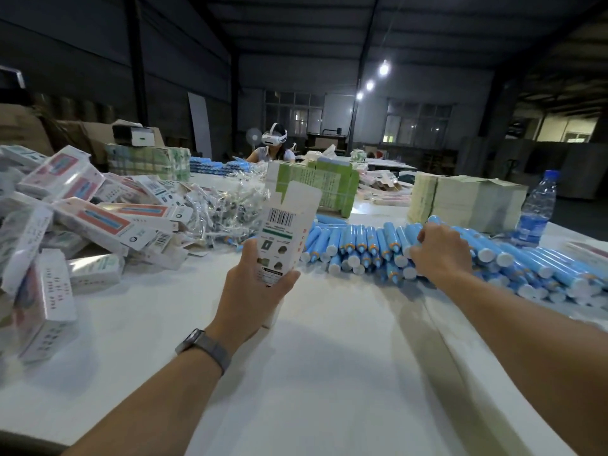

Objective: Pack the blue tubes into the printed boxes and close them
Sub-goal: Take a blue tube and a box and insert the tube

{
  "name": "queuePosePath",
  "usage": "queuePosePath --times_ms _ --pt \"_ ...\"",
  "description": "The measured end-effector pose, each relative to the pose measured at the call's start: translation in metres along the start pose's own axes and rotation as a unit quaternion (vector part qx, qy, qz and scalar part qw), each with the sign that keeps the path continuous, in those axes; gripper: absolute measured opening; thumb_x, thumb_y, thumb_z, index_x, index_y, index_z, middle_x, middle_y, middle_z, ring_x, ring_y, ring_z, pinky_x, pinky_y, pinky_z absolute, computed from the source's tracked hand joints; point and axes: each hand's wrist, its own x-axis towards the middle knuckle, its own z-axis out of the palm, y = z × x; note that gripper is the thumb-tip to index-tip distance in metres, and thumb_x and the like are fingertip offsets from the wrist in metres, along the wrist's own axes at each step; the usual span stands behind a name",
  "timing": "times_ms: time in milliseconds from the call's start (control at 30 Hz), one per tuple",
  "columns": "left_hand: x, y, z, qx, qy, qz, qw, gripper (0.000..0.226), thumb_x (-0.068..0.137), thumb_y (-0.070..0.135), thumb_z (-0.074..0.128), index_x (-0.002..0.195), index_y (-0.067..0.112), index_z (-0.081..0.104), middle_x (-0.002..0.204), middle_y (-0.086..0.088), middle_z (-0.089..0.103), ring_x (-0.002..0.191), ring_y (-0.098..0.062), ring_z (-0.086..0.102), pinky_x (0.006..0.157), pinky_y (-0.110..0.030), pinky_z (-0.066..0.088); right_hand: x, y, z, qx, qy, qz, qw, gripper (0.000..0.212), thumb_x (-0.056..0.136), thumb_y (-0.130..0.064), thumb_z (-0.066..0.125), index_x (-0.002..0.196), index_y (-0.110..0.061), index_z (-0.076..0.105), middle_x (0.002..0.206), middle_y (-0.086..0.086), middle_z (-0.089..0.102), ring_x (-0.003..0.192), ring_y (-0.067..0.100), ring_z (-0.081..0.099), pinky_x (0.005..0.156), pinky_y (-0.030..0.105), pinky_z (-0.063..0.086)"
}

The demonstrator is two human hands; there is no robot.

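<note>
While the left hand [253, 291] grasps an upright printed box [284, 232] with its top flap open at frame centre, the right hand [439, 250] curls its fingers over the blue tubes [362, 245] heaped on the white bench [329, 373] at centre right; whether they grasp one cannot be told.

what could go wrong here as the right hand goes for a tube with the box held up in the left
The blue tubes lie heaped, so the right hand may drag neighbours loose and roll them across the table. The left hand holds the printed box only near its bottom, so the box may tilt or crush during insertion. Its open top flap could snag the tube.
</note>
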Motion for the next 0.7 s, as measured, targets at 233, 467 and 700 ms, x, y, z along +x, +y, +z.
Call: queuePosePath --times_ms 233,467,700 --pt "0.002 -0.008 0.000 0.030 0.029 0.023 0.999 0.056 0.082 0.026 0.079 0.125 0.033 0.043 0.106 0.025 0.061 0.086 0.024 0.056 0.068 0.002 0.041 -0.020 -0.063 -0.007 0.660 -0.095 0.388 0.636 0.012 0.093 -0.013 0.066 0.100 -0.009 0.056 0.090 0.010 0.063 0.062 0.016 0.060 0.044 0.022 0.051" --pt "-0.001 -0.002 -0.002 0.033 0.027 0.028 0.999 0.074 0.087 0.045 0.072 0.149 0.032 0.033 0.118 0.013 0.062 0.093 -0.008 0.063 0.080 -0.027 0.050 -0.066 -0.132 -0.036 0.808 -0.282 0.236 0.460 0.010 0.098 -0.006 0.053 0.106 -0.002 0.059 0.090 0.011 0.071 0.080 0.018 0.066 0.071 0.027 0.051" --pt "-0.006 0.003 -0.001 -0.052 0.005 0.006 0.999 0.037 0.098 0.049 0.031 0.131 0.065 0.036 0.134 0.009 0.062 0.119 -0.007 0.061 0.101 -0.035 0.050 -0.058 -0.157 -0.069 0.754 -0.142 0.110 0.632 0.016 0.097 -0.032 0.060 0.094 -0.017 0.059 0.102 0.011 0.068 0.089 0.022 0.062 0.080 0.038 0.056"
